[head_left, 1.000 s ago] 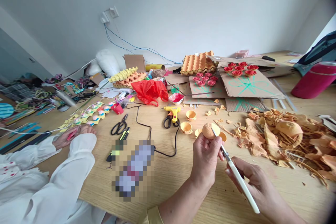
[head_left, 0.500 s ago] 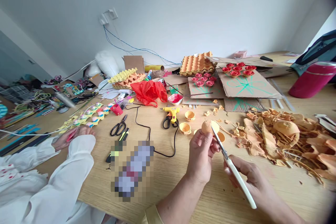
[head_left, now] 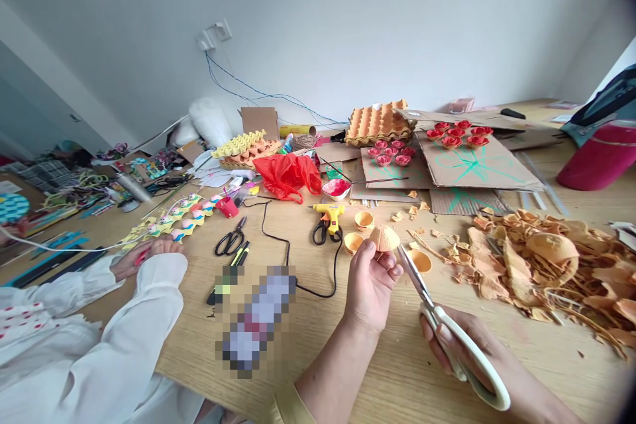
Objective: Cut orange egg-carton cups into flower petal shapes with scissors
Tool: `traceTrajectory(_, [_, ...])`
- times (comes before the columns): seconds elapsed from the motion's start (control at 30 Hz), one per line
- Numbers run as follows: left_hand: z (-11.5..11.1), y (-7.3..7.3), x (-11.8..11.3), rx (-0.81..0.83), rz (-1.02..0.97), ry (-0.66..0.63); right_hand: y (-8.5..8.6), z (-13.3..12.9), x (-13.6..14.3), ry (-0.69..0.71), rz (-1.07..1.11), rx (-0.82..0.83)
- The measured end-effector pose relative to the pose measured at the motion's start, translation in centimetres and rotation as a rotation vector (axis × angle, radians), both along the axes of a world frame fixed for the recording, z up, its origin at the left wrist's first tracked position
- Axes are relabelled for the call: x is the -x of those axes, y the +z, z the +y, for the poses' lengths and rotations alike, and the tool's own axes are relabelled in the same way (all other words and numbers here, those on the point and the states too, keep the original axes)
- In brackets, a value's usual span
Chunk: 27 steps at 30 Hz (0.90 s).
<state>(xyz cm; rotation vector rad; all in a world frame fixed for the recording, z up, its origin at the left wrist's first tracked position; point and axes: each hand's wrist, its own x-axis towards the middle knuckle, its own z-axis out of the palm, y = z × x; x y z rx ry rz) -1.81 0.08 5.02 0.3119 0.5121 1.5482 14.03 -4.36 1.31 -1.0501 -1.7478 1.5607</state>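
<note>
My left hand [head_left: 371, 285] pinches an orange egg-carton cup [head_left: 385, 239] between thumb and fingers, its rounded side up. In my right hand [head_left: 462, 338] is a pair of white-handled scissors [head_left: 420, 285], with the blades pointing up and left, their tips close beside the cup's right edge. Behind and beside the cup, more cut cups rest on the table: one cup [head_left: 364, 220] at the back, another [head_left: 353, 243] to the left, and a third [head_left: 420, 261] to the right of my left fingers.
Orange carton scraps [head_left: 536, 265] heap on the right. A yellow glue gun [head_left: 328, 215] with a black cord, black scissors [head_left: 230, 238] and a cutter [head_left: 237, 258] lie left of centre. Red paper flowers [head_left: 452, 139] sit on cardboard [head_left: 477, 169]. A co-worker's hands [head_left: 149, 255] are at the far left.
My left hand has turned the cup and shifted it slightly left. The scissors have come away from the cup's rim, and their handles have spread apart. The view has shifted slightly.
</note>
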Motion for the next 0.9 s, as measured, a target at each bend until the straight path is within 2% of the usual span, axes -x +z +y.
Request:
traceTrajectory(0.13, [0.1, -0.5, 0.0, 0.011, -0.021, -0.039, -0.8, 0.4, -0.2, 0.004, 0.018, -0.019])
traceTrajectory(0.4, [0.1, -0.4, -0.3, 0.023, -0.049, -0.124, -0.9, 0.2, -0.1, -0.010, 0.023, -0.025])
traceTrajectory(0.53, [-0.4, -0.4, -0.7, 0.033, 0.022, -0.177, -1.5, 0.1, -0.4, -0.037, 0.016, -0.044])
traceTrajectory(0.67, [-0.9, -0.3, -1.1, 0.011, 0.160, -0.117, -1.6, 0.2, -0.5, -0.069, -0.026, -0.078])
traceTrajectory(0.9, [-1.2, -0.2, -1.4, 0.020, 0.285, 0.019, -1.8, 0.3, -0.3, -0.071, -0.018, -0.107])
